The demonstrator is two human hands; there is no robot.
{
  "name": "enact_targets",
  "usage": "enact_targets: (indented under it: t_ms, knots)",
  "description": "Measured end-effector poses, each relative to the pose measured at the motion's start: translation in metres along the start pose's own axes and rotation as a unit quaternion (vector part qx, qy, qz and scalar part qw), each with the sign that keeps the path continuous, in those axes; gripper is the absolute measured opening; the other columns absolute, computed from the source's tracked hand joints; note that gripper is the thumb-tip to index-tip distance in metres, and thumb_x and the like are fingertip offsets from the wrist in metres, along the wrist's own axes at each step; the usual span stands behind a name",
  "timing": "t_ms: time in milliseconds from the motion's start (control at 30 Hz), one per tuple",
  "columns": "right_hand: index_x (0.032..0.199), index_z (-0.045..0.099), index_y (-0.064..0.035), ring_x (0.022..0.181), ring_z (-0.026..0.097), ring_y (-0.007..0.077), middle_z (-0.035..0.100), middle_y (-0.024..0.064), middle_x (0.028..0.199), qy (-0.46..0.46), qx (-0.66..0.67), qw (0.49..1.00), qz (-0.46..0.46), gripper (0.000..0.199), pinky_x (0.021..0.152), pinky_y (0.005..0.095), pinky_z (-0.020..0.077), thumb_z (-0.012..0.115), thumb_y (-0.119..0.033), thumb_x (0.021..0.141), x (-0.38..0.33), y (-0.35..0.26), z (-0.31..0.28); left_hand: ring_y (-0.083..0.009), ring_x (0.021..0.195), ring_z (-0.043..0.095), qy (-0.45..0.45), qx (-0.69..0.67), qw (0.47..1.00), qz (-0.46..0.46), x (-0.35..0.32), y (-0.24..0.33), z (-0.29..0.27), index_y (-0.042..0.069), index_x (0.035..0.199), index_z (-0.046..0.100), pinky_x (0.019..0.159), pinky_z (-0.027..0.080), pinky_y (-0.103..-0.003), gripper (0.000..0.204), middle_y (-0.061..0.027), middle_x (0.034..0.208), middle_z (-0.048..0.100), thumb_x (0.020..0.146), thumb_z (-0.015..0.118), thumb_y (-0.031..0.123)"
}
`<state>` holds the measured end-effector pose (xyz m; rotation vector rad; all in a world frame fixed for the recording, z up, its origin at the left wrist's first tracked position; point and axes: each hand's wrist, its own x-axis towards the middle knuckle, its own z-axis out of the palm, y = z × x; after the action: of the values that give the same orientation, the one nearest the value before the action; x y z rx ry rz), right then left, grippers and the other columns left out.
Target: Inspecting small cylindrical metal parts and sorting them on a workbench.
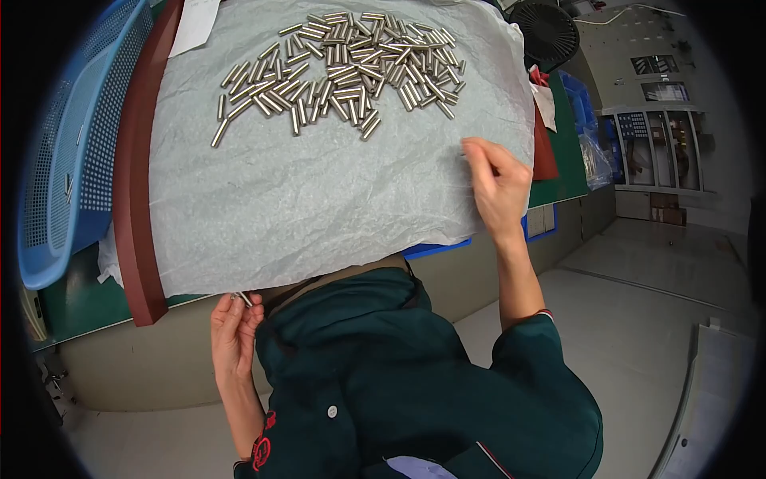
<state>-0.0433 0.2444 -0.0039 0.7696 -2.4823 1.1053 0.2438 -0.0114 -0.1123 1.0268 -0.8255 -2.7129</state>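
Several short shiny metal pins [343,68] lie heaped at the far side of a crinkled grey-white paper sheet [319,199] that covers the bench. My left hand [233,331] is below the sheet's near edge, its fingers closed on a few of the metal pins [242,298]. My right hand [499,188] rests at the sheet's right edge, fingers pinched together; what they hold is too small to tell.
A blue perforated plastic basket [68,160] with a few pins stands at the left. A dark red board [132,199] borders the sheet's left side. A black fan [546,32] and blue bins [586,120] are at the far right; grey floor lies below right.
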Motion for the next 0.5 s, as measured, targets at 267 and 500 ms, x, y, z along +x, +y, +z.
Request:
enact_targets:
  t_ms: [267, 500]
  knots:
    - [0.089, 0.07, 0.0011, 0.051, 0.053, 0.015, 0.061, 0.0114, 0.064, 0.063, -0.01, 0.996, 0.06, 0.013, 0.05, 0.0277, 0.0404, 0.064, -0.01, 0.086, -0.014, -0.005, -0.019, -0.0168, 0.073, 0.065, 0.017, 0.011, 1.0, -0.004, 0.001, 0.0, 0.0, 0.0, 0.098, 0.058, 0.069, 0.056, -0.026, 0.01, -0.0161, 0.091, 0.066, 0.092, 0.056, 0.008]
    - [0.088, 0.068, 0.0014, 0.055, 0.052, 0.0138, 0.062, 0.0068, 0.065, 0.14, -0.022, 0.984, 0.107, 0.009, 0.055, 0.0268, 0.0406, 0.062, -0.005, 0.086, -0.026, -0.018, -0.028, -0.0174, 0.074, 0.065, 0.029, 0.032, 0.999, -0.008, 0.0, 0.001, 0.0, 0.0, 0.096, 0.059, 0.07, 0.057, -0.027, 0.01, -0.0165, 0.09, 0.066, 0.092, 0.056, 0.008]
